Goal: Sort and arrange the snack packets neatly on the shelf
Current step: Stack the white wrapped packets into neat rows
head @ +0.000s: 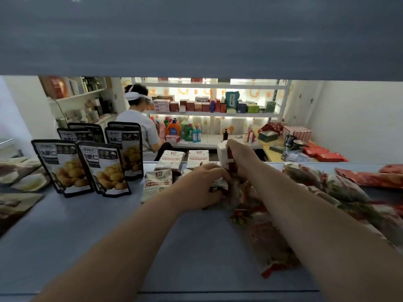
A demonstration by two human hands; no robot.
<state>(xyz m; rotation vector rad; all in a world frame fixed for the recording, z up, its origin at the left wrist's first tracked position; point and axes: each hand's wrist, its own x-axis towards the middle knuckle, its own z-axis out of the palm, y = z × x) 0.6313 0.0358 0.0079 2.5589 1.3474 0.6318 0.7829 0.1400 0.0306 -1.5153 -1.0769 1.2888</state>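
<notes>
Gripping one packet (225, 159), five pouches (104, 168) standing.

Beyond my shelf I see white walls (349, 118), a lit rack (213, 114) of boxes, and a seated person (139, 127).

The shelf (91, 225) looks smooth and matt. Left of the grip stand glossy plastic pouches (63, 168). The packets (349, 192) to its right shine too (crinkled film).

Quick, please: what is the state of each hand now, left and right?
Left hand: closed on a red-and-white snack packet.
Right hand: closed on a white-and-red packet, held upright.
</notes>
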